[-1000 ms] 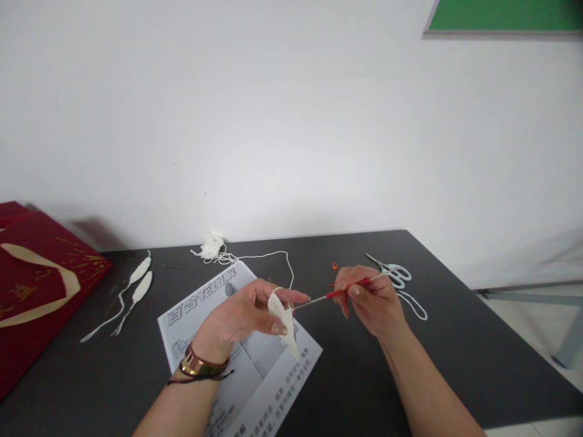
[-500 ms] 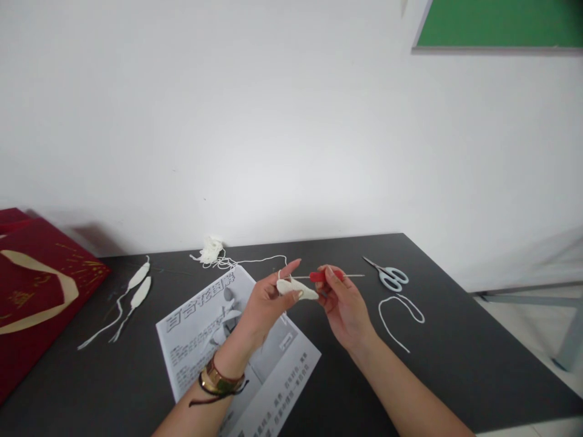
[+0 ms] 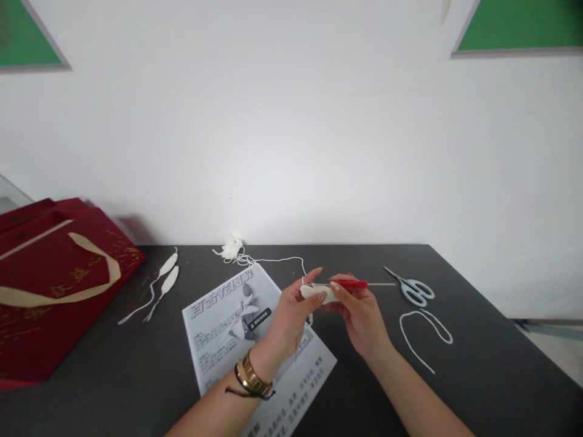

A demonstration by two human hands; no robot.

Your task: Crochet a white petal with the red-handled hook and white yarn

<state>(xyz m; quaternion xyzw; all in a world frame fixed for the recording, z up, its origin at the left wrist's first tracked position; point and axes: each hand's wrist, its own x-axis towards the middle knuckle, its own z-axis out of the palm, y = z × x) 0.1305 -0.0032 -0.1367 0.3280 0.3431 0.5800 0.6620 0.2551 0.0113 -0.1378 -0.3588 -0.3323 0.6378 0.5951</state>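
A small white crocheted piece [image 3: 328, 295] is pinched between the thumb and fingers of my left hand [image 3: 296, 306], whose index finger points up with yarn [image 3: 302, 267] running over it. My right hand [image 3: 359, 315] grips the red handle of a crochet hook [image 3: 357, 284]; its thumb lies close to the white piece. The hook's thin shaft reaches left to the top edge of the piece, and a metal end sticks out to the right. From my left hand the yarn trails back to a loose white yarn bundle [image 3: 232, 246] by the wall.
Below my hands lies a printed pattern sheet [image 3: 214, 340] on the dark table [image 3: 150, 388]. Two white leaf-shaped crocheted pieces [image 3: 169, 279] and a red gift bag [image 3: 68, 309] are on the left. On the right are scissors [image 3: 415, 291] and a cut yarn strand [image 3: 410, 343].
The view has turned left, so everything sits further right. My right hand has come closer to my left, its thumb now by the white piece.
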